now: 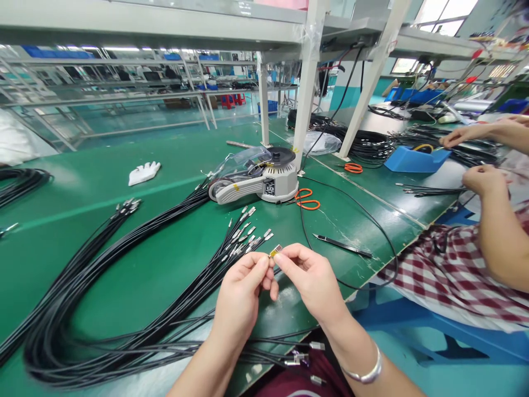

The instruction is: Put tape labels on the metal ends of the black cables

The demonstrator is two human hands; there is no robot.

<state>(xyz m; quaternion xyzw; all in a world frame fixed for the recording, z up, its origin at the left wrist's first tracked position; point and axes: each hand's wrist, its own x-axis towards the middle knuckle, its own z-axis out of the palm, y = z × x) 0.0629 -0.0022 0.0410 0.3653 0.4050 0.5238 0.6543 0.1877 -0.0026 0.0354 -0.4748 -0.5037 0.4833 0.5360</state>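
Near the front edge of the table, both my hands meet at a small metal USB-type cable connector (pixel 276 251) with yellow tape on it. My left hand (pixel 243 289) pinches it from the left between thumb and fingers. From the right, my right hand (pixel 311 278) grips it the same way, thumb on top. A bundle of black cables (pixel 177 314) with bare metal connectors (pixel 250 234) lies just beyond and left of my hands. More cable ends with metal plugs (pixel 317 346) hang over the table edge by my lap.
A round tape dispenser (pixel 285 184) stands ahead, with orange-handled scissors (pixel 308 199) beside it. A slim black-and-silver tool (pixel 343 245) lies to the right. A white glove (pixel 144 173) is at the left. A co-worker's hands (pixel 487 179) work near a blue tape holder (pixel 417 160).
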